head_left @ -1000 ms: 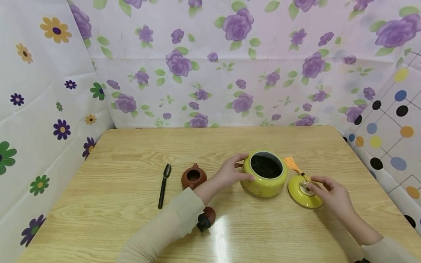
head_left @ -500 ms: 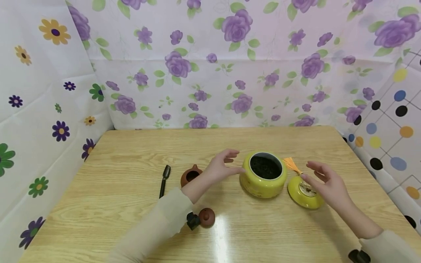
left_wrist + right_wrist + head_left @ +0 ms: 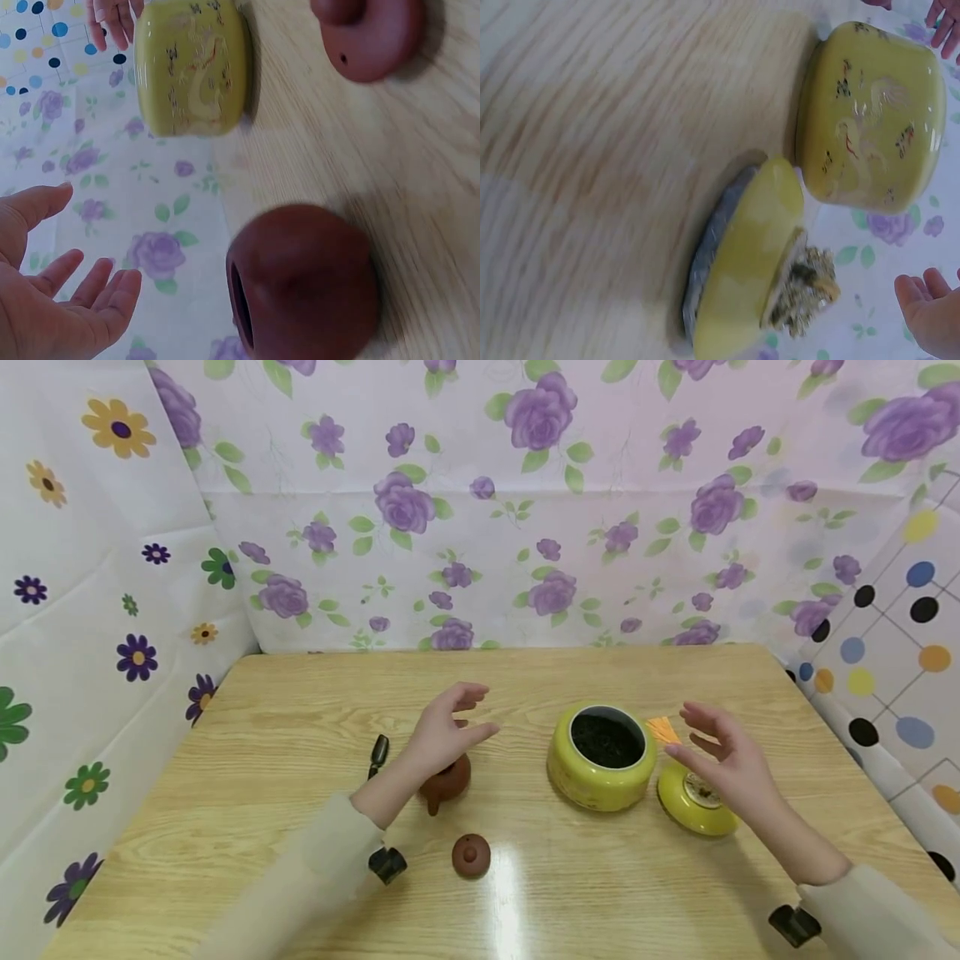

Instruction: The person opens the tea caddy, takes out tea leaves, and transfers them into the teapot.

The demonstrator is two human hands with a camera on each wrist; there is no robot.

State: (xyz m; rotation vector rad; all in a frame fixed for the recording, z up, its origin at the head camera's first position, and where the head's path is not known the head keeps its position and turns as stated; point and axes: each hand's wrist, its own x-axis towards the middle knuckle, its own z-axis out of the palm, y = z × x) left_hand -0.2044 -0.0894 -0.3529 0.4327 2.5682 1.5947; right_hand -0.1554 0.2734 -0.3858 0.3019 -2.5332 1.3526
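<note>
Nearest, the small brown lid (image 3: 470, 856) deserves clearance. Beyond, the left hand (image 3: 442, 735) hovers empty above the teapot (image 3: 453, 781), thumb and fingers apart; staying high until lined up should avoid knocking it. The right hand (image 3: 723, 760), also empty and spread, hangs over the yellow lid (image 3: 693, 816), just beside the open yellow jar (image 3: 600, 783). A second ago, they touched jar and lid; now both are clear.

Wood-grain table (image 3: 262, 760); purple-rose backdrop (image 3: 495, 560) behind; flower-print cloth (image 3: 90, 635) left; dotted cloth (image 3: 892, 668) right
</note>
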